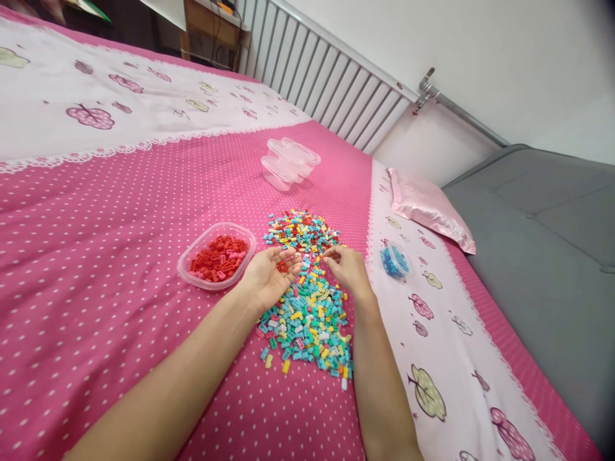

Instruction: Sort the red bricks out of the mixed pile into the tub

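Observation:
A heap of small coloured plastic bricks [307,301] lies on a pink dotted bedspread [120,256]. My left hand [269,275] rests palm up at the heap's left edge, fingers cupped round a few red pieces [283,264]. My right hand [346,267] sits over the heap's right side, its fingers curled down into the bricks in a pinch; what they hold is hidden. Left of my left hand stands a clear tub [217,256] filled with red and pink bricks. A small clear tub of blue bricks [394,261] stands right of my right hand.
A stack of empty clear tubs [289,163] sits farther up the bed. A pink satin pillow [427,208] lies at the right edge beside a grey mattress [538,256]. White slatted rails [327,77] line the far side.

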Action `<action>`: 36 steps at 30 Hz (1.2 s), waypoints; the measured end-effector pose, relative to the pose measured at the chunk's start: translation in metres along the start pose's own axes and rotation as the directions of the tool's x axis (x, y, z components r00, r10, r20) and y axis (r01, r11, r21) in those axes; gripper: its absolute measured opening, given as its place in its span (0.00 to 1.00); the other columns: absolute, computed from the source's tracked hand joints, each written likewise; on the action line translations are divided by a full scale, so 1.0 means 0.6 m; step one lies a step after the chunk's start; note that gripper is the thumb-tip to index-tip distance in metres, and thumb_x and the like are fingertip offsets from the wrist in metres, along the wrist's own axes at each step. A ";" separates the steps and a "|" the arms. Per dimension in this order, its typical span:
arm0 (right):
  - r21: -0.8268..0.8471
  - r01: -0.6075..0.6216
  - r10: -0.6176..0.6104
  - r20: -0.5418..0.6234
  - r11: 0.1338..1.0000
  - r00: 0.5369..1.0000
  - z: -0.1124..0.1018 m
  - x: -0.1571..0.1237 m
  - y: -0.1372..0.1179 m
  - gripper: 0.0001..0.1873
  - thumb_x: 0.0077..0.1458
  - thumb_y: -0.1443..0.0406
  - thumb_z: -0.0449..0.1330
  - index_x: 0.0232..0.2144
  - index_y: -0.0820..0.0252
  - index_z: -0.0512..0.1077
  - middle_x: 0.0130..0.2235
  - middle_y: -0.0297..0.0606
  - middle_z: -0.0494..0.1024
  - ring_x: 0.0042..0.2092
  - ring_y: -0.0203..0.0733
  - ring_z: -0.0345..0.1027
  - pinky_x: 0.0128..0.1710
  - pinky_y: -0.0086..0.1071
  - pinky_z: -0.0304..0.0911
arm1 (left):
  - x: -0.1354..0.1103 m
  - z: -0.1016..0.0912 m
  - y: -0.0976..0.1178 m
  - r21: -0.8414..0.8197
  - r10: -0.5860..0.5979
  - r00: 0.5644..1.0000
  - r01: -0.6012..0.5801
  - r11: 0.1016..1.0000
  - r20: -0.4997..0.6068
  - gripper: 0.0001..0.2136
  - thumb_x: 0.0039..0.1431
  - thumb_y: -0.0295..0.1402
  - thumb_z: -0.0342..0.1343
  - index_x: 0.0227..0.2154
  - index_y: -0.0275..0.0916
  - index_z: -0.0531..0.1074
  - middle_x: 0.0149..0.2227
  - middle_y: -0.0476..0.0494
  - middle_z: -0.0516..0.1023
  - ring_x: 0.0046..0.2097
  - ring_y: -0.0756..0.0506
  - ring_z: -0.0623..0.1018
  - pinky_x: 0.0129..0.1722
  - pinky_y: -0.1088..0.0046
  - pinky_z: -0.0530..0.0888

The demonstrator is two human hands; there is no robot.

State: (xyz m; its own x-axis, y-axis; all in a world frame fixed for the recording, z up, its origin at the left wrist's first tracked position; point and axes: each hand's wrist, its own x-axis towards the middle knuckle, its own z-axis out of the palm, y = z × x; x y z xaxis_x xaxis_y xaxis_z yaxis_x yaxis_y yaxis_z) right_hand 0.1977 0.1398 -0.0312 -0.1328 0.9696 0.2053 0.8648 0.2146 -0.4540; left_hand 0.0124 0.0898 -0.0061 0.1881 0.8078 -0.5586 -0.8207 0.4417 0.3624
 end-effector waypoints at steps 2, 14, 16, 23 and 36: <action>0.066 0.014 -0.011 -0.040 0.998 0.999 -0.013 -0.004 -0.011 0.08 0.47 0.64 0.55 0.28 0.59 0.73 0.29 0.35 0.77 0.30 0.37 0.70 0.33 0.31 0.64 | 0.001 0.000 -0.002 0.000 -0.002 1.000 0.002 1.000 0.003 0.07 0.57 0.24 0.43 0.31 0.31 0.66 0.30 0.38 0.71 0.32 0.48 0.73 0.30 0.76 0.74; 0.317 0.194 -0.140 -0.186 0.928 0.972 -0.042 -0.031 -0.083 0.15 0.54 0.65 0.52 0.45 0.57 0.69 0.38 0.38 0.75 0.36 0.37 0.70 0.37 0.32 0.65 | -0.002 0.001 -0.005 -0.032 -0.076 0.997 0.077 0.997 0.016 0.09 0.60 0.27 0.41 0.34 0.31 0.66 0.31 0.38 0.70 0.33 0.48 0.73 0.34 0.74 0.75; 0.211 0.152 -0.111 -0.191 0.966 0.975 -0.026 -0.019 -0.058 0.16 0.54 0.67 0.50 0.45 0.59 0.69 0.39 0.40 0.76 0.38 0.39 0.69 0.41 0.35 0.65 | -0.002 0.001 -0.005 -0.032 -0.056 0.998 0.056 0.998 0.000 0.08 0.59 0.26 0.42 0.32 0.32 0.66 0.31 0.39 0.70 0.32 0.49 0.73 0.32 0.76 0.75; -0.092 0.087 -0.090 -0.035 0.992 0.995 0.032 -0.001 -0.013 0.20 0.53 0.72 0.46 0.45 0.62 0.72 0.42 0.46 0.72 0.46 0.44 0.64 0.48 0.37 0.60 | -0.001 0.000 -0.002 -0.034 -0.004 1.000 0.004 0.999 -0.013 0.08 0.57 0.24 0.42 0.28 0.32 0.66 0.28 0.40 0.70 0.29 0.50 0.72 0.26 0.78 0.73; -0.101 0.040 -0.044 -0.036 0.994 0.998 0.042 0.005 -0.005 0.16 0.51 0.71 0.51 0.41 0.61 0.72 0.41 0.42 0.74 0.43 0.41 0.65 0.47 0.34 0.58 | 0.001 0.000 -0.002 -0.033 0.012 1.000 -0.013 0.999 -0.011 0.09 0.57 0.23 0.43 0.25 0.30 0.66 0.27 0.40 0.69 0.28 0.50 0.71 0.25 0.78 0.72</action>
State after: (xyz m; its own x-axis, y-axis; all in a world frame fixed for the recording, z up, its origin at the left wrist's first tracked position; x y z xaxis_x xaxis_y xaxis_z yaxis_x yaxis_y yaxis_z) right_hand 0.1828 0.1448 -0.0511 -0.1529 0.9545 0.2561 0.9034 0.2400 -0.3553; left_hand 0.0138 0.0900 -0.0070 0.1719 0.8087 -0.5625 -0.8406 0.4182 0.3443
